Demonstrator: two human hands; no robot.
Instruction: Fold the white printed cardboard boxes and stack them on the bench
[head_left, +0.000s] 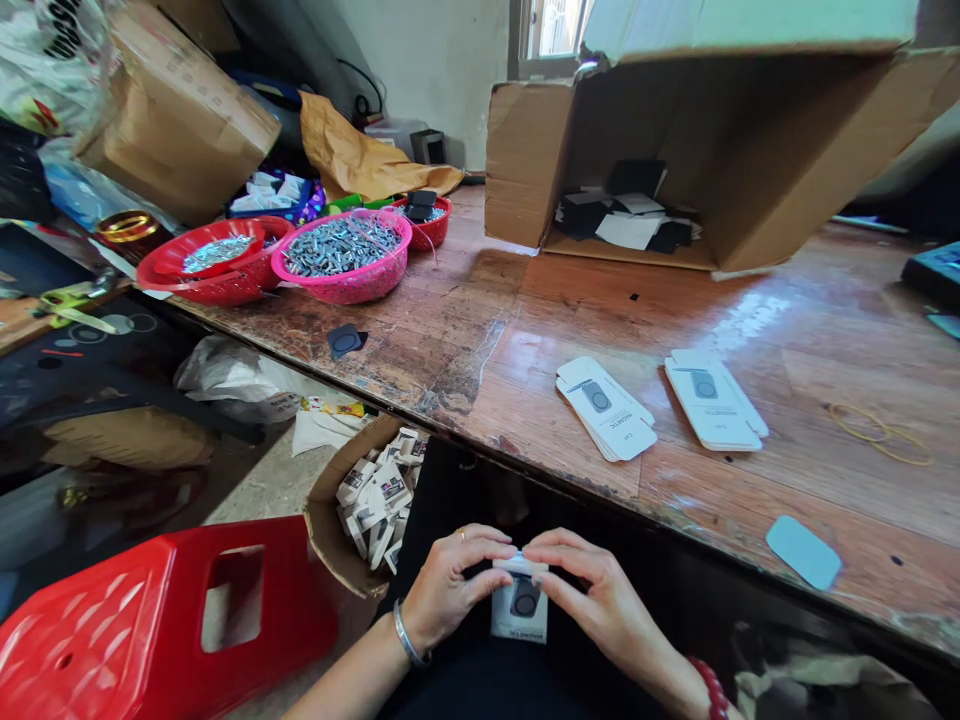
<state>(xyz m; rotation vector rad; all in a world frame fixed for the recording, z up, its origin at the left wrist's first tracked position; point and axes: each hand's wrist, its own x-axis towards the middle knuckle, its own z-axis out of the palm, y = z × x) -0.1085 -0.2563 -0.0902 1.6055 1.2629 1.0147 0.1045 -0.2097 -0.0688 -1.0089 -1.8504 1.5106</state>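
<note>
- The left hand (457, 580) and right hand (589, 585) are covering the upper corners of the small white printed cardboard box (520, 618).
- The left and bottom edges are cutting off the glossy red plastic stool (97, 610).
- The top edge is cropping the large open brown cardboard carton (525, 170).
- The right edge is cropping a dark boxy object (937, 278), possibly a device.

In front of one large open brown cardboard box (525, 165) lay two stacks of flat white printed cartons (606, 410) and one pale blue rounded card (804, 552). Left of the box sat one round pink plastic basket (352, 288) of grey metal pieces (341, 245) too many to count, and lower down one red plastic stool (127, 620). Nearer than the box, two bare hands (442, 580) held one small white printed carton (529, 610).
</note>
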